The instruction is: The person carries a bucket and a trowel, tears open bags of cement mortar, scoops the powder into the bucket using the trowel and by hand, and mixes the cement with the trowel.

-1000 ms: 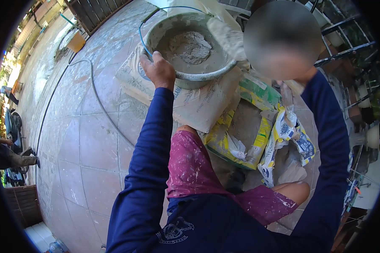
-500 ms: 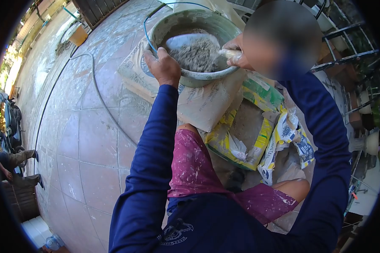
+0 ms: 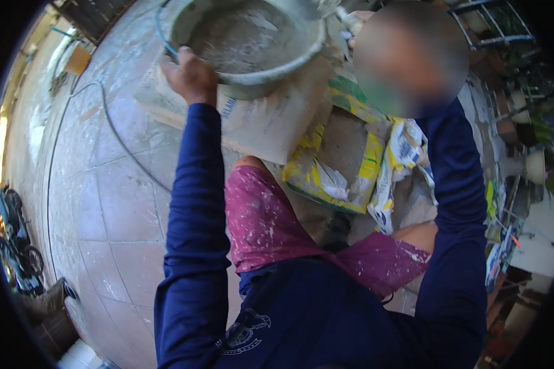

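My left hand (image 3: 194,75) grips the near left rim of a large grey bucket (image 3: 258,79); its thumb and fingers are closed over the edge beside the blue handle. Wet grey mortar (image 3: 243,40) lies inside, with a pale streak on its surface. My right hand (image 3: 357,23) is at the bucket's right, mostly hidden by a blurred patch, closed round the pale handle of a trowel. A grey, mortar-covered part of the trowel (image 3: 328,7) shows above the right rim at the top edge of the view. The bucket stands on a dusty cement bag (image 3: 268,126).
A torn yellow and green bag (image 3: 345,163) holds grey powder in front of my knees. Crumpled white and blue packaging (image 3: 397,166) lies beside it. A hose (image 3: 114,126) crosses the tiles at left. Metal racks (image 3: 495,40) and pots (image 3: 535,167) stand at right.
My right hand has lifted the trowel out of the mortar, up and right past the rim. My left hand still holds the bucket. The view has shifted, and a person's legs at far left have left view.
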Tool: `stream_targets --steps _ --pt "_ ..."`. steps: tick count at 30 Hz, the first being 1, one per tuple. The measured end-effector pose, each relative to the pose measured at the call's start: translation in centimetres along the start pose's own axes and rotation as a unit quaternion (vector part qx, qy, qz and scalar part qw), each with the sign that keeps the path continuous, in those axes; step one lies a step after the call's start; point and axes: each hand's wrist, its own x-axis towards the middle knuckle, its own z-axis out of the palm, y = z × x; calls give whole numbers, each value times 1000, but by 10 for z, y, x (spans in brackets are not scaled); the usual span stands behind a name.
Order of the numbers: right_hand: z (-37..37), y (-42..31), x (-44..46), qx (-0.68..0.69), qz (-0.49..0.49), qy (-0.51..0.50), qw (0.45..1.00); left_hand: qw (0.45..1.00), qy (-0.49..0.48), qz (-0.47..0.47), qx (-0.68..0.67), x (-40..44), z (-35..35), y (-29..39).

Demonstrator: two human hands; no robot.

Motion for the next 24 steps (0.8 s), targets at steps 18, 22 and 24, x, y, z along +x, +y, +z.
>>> stream_targets --steps 18,22,24 --pt "238 83 -350 77 368 -315 871 961 -37 179 206 17 -6 -39" --pt "244 69 -382 117 246 -329 904 983 -37 142 109 8 -4 -31" --pt "246 68 -387 145 255 -294 910 998 -29 53 -4 11 -3 -24"
